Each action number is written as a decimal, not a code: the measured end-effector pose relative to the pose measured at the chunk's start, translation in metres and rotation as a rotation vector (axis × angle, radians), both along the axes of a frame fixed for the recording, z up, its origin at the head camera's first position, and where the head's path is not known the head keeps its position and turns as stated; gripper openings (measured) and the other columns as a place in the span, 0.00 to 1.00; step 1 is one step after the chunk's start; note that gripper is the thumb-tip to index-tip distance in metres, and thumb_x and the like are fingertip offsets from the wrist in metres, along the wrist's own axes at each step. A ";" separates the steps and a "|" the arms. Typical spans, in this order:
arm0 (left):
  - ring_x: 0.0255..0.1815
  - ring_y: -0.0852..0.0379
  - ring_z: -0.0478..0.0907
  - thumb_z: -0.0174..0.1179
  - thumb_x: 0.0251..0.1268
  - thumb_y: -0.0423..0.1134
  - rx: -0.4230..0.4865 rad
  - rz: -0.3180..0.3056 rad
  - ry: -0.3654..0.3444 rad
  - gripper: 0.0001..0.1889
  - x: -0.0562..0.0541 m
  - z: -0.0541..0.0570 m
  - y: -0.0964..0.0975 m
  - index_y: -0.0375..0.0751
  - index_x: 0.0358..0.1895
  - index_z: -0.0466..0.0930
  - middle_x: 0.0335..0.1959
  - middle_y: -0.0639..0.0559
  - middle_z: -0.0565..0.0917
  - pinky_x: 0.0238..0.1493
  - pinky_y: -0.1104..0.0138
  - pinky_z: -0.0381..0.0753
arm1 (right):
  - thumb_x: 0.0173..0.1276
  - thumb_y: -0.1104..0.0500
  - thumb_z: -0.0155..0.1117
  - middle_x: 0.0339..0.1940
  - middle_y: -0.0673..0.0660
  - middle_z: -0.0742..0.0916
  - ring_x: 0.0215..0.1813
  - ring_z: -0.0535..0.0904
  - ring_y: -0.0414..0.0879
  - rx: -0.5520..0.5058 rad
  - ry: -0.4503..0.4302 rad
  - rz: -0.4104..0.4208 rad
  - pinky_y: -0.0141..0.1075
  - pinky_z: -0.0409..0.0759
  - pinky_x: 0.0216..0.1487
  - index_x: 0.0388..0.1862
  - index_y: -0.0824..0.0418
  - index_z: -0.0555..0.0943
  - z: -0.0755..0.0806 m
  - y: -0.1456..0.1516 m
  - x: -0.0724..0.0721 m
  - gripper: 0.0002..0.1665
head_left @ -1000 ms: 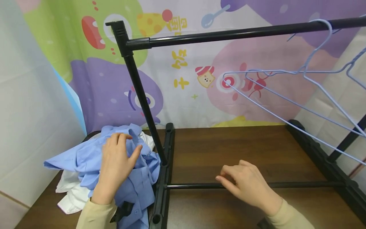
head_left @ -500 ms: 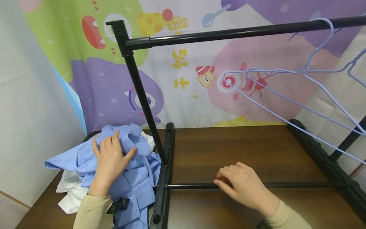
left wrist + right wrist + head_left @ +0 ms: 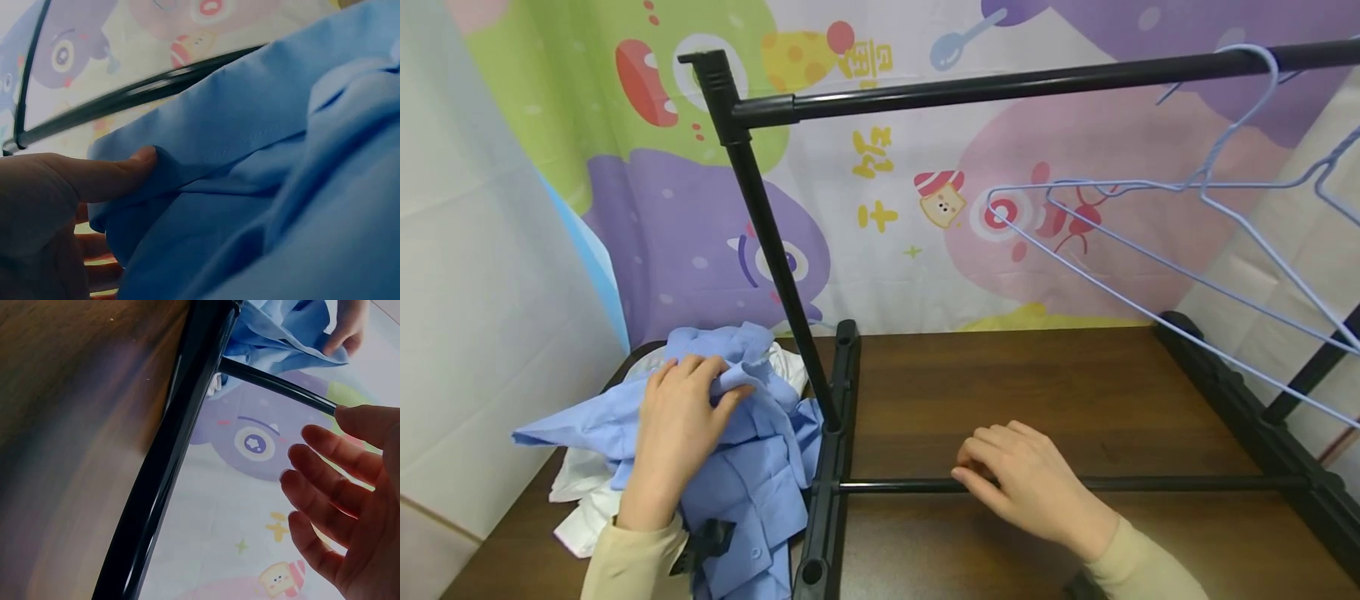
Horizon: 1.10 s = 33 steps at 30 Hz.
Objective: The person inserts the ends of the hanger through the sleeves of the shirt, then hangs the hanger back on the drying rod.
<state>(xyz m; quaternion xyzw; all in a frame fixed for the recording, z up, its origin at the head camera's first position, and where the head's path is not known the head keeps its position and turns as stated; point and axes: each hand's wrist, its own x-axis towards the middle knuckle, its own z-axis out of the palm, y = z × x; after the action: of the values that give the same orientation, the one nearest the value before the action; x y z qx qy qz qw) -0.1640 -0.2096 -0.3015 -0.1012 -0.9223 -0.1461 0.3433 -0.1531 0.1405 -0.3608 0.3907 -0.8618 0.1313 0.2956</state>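
Note:
A crumpled light-blue shirt with a button lies on top of a pile at the left of the table. My left hand pinches a fold of it near the top of the pile. Seen from the left wrist, the thumb presses on a stitched edge of the blue cloth, with the fingers behind it. My right hand hovers by the rack's low crossbar, fingers loosely curled and holding nothing. The right wrist view shows this right hand with fingers apart.
White garments lie under the shirt. A black clothes rack stands on the brown table, its upright post beside the pile. Blue wire hangers hang from the top bar at the right. A cartoon-printed curtain hangs behind.
My left hand was spread over the shirt half a second ago; its fingers now bend and pinch a fold, lifting it slightly. My right hand has drifted a little to the left.

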 end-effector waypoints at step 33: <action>0.19 0.47 0.73 0.56 0.59 0.48 0.234 -0.120 0.653 0.21 0.059 0.038 0.044 0.30 0.22 0.76 0.17 0.41 0.77 0.37 0.59 0.63 | 0.58 0.32 0.55 0.55 0.49 0.78 0.54 0.74 0.41 -0.021 -0.381 0.071 0.40 0.74 0.52 0.62 0.55 0.66 -0.010 -0.077 -0.010 0.41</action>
<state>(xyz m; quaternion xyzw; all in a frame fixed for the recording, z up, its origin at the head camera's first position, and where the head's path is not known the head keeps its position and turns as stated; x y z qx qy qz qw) -0.1054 -0.1656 -0.2639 -0.1568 -0.7331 -0.2306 0.6203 -0.1630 0.0633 -0.3708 0.3858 -0.8864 0.2224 0.1262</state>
